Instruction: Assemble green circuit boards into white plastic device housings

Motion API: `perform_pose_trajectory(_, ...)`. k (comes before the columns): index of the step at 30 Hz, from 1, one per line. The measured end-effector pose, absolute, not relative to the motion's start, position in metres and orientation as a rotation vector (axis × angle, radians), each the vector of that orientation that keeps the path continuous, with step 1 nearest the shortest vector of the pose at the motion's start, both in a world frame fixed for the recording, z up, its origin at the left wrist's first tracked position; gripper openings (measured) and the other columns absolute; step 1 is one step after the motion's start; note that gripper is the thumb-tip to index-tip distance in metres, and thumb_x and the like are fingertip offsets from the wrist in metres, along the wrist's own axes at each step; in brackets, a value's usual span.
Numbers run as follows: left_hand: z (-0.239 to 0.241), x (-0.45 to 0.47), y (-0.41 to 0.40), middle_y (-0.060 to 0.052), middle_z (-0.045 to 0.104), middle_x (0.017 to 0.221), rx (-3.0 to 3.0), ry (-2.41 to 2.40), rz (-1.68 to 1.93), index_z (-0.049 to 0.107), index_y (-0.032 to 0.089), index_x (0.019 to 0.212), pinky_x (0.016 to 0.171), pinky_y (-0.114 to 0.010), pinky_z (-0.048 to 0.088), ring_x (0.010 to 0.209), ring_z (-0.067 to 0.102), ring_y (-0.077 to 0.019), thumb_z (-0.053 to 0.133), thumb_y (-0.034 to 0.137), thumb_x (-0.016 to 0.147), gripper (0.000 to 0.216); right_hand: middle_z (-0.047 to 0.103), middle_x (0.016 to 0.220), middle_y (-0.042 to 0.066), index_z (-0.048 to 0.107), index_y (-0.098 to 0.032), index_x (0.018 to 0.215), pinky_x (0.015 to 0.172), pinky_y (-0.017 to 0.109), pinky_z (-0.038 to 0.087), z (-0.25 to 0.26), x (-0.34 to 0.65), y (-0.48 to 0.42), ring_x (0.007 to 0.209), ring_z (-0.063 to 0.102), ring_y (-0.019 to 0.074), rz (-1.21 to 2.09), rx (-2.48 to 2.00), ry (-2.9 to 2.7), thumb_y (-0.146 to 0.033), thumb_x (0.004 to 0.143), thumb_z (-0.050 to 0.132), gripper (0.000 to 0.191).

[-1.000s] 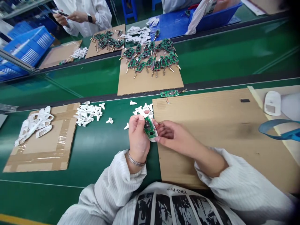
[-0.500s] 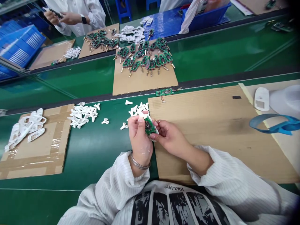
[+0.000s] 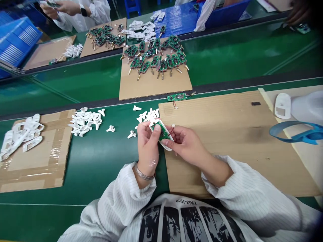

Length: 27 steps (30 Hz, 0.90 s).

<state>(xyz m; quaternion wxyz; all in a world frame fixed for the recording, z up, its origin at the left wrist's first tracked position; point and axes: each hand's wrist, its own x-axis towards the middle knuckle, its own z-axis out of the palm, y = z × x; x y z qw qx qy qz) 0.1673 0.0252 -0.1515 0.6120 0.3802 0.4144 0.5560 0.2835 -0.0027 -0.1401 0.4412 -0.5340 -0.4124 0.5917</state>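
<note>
Between my hands is a green circuit board (image 3: 164,133) lying in a white plastic shell (image 3: 168,148). My left hand (image 3: 148,141) grips the upper left end, its thumb pressed on the board. My right hand (image 3: 185,143) pinches the lower right end of the shell, thumb on top. A small round disc on a red wire (image 3: 173,126) sticks up beside my right fingers. Just past my left hand lies a small heap of white plastic pieces (image 3: 151,114). Another circuit board (image 3: 177,97) with a gold-coloured tip rests at the cardboard's far edge.
White shells (image 3: 22,132) lie on a taped cardboard sheet (image 3: 58,158) at left, beside more white pieces (image 3: 85,122). A wide cardboard sheet (image 3: 239,144) covers the right, near a blue strap (image 3: 295,132). Several boards (image 3: 156,60) sit across the belt (image 3: 227,64). A co-worker's hands (image 3: 68,8) show beyond.
My left thumb has moved down onto the board, and more of the board and shell now shows. The disc on the red wire has come into sight. The view has shifted slightly.
</note>
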Motion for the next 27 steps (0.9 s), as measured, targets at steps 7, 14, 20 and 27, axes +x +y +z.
perform_pose_trajectory(7,-0.1541,0.1576,0.0304,0.004,0.057,0.082,0.939,0.935,1.257,0.051,0.022,0.094,0.071,-0.023,0.046,0.076,0.057,-0.0102,0.080,0.021,0.071,0.038,0.054,0.068,-0.002,0.061,-0.017,0.083,0.050,0.024,0.047,-0.1352,0.2895,-0.0057,0.060,0.052,0.0122,1.498,-1.278,-1.042,-0.038,0.075,0.071,0.024)
perform_pose_trajectory(14,-0.1533,0.1601,0.0279,0.004,0.058,0.085,0.927,0.894,1.260,0.051,0.023,0.095,0.074,-0.022,0.046,0.077,0.056,-0.0090,0.080,0.018,0.072,0.037,0.052,0.062,-0.002,0.060,-0.017,0.077,0.048,0.023,0.044,-0.1404,0.2919,-0.0044,0.055,0.049,0.0118,1.435,-1.265,-1.093,-0.034,0.083,0.060,0.018)
perform_pose_trajectory(20,-0.1499,0.1623,0.0259,0.000,0.062,0.098,0.994,0.885,1.305,0.053,0.022,0.095,0.077,-0.024,0.048,0.082,0.059,-0.0103,0.080,0.019,0.073,0.035,0.049,0.058,-0.003,0.059,-0.017,0.072,0.046,0.023,0.038,-0.1351,0.2920,-0.0058,0.049,0.045,0.0102,1.356,-1.274,-1.131,-0.028,0.082,0.056,0.015)
perform_pose_trajectory(27,-0.1502,0.1629,0.0262,0.000,0.062,0.101,1.104,0.825,1.381,0.055,0.022,0.096,0.074,-0.021,0.050,0.081,0.058,-0.0081,0.078,0.012,0.073,0.035,0.045,0.055,-0.004,0.057,-0.017,0.067,0.044,0.022,0.031,-0.1318,0.2934,-0.0048,0.047,0.039,0.0083,1.331,-1.295,-1.128,-0.029,0.081,0.056,0.018)
